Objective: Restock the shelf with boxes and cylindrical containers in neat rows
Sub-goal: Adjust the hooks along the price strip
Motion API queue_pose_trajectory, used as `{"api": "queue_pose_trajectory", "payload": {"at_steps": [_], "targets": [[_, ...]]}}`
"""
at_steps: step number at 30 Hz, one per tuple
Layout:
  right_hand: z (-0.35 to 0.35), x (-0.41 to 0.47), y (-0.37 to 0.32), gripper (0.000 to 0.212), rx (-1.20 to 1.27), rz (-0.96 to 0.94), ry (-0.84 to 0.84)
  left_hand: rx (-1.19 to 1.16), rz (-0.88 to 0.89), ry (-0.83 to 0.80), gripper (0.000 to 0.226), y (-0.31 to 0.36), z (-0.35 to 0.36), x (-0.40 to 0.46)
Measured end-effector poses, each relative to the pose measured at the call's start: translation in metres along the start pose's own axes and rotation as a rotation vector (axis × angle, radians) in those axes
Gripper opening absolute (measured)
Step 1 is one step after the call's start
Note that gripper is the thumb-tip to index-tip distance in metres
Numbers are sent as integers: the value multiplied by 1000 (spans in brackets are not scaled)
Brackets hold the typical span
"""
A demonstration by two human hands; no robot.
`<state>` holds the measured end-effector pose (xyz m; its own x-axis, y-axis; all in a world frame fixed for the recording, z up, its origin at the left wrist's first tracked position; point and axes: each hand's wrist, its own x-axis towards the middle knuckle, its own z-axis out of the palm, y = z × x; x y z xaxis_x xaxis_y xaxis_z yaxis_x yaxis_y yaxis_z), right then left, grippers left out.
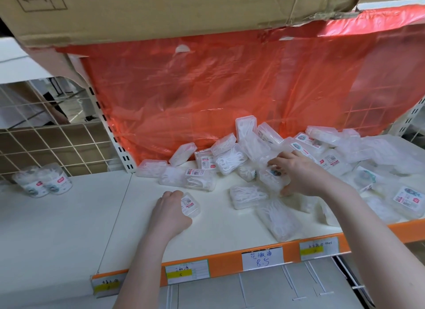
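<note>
bg: red plastic sheet (pixel 207 90) at 12 | cardboard box (pixel 161 7) overhead | white wire grid (pixel 46 138) at 9 | orange shelf edge (pixel 225 260) with price tags at 6

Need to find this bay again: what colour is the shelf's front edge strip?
Orange, on the front edge strip, clearest in the head view.

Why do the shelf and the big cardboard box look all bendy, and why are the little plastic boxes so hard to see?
Head view: the wide-angle lens bows the shelf edge and the cardboard box; the pile of clear boxes blurs together, pale against the white shelf, with soft shine; the left hand and right hand cast only faint shadows, so the light is even.
</note>
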<state>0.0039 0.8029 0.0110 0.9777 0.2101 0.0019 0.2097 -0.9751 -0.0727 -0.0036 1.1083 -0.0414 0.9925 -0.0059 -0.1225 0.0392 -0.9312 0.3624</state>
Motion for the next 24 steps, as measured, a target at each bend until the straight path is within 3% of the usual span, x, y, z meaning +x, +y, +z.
{"api": "queue_pose_trajectory", "payload": {"at_steps": [9,17,24], "targets": [[-13,2,3,72,11,-4,-106,27,30,-59,63,-1,-5,-9],[1,-14,-2,65,51,-38,129,8,46,-3,58,6,-1,-17],[22,-27,-20,66,228,-103,280,7,53,145,66,0,-6,-44]]}}
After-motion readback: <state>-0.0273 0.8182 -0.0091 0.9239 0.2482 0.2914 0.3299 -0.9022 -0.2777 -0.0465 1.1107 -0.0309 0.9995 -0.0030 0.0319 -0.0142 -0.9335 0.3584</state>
